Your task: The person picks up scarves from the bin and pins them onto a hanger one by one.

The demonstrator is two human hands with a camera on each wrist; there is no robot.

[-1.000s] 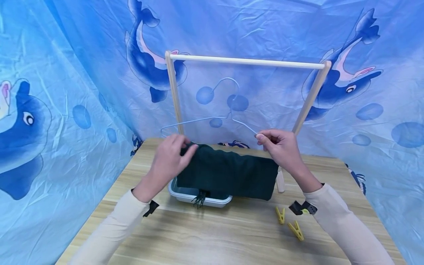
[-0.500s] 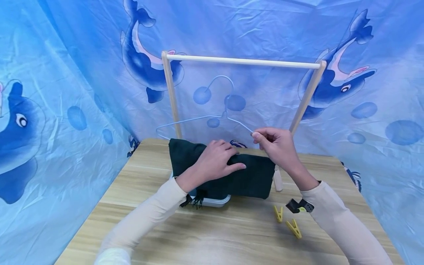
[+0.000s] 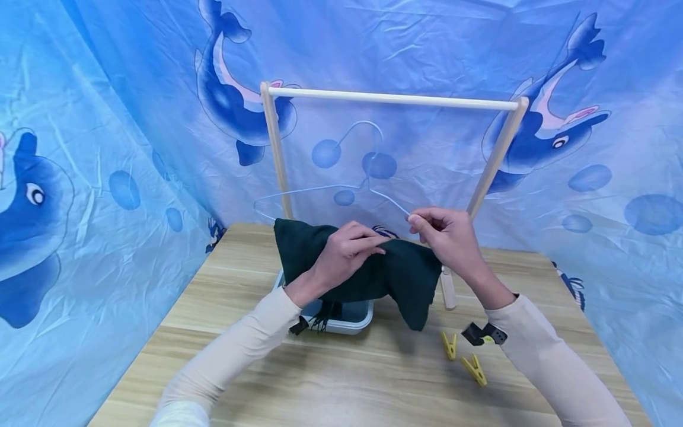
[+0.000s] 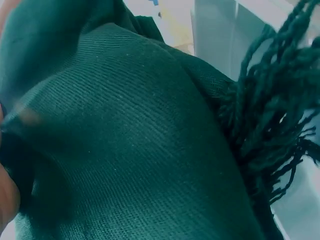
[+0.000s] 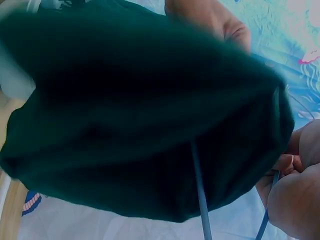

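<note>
1. The left hand [image 3: 347, 253] and right hand [image 3: 452, 236] are bare.
2. The left sleeve [image 3: 235, 350] is long, cream and creased.
3. The right sleeve [image 3: 555, 359] matches, fitting snugly.
4. The right-wrist gadget [image 3: 474, 333] is black with a yellow-green spot [image 3: 487, 340].
5. The left-wrist gadget [image 3: 299, 325] is black, partly hidden.

Matt, ribbed green cloth [image 4: 130, 125] above smooth wooden table [image 3: 341, 379]

Head camera looking down, wrist cameras close, sharing green cloth [image 3: 368, 277]
</note>
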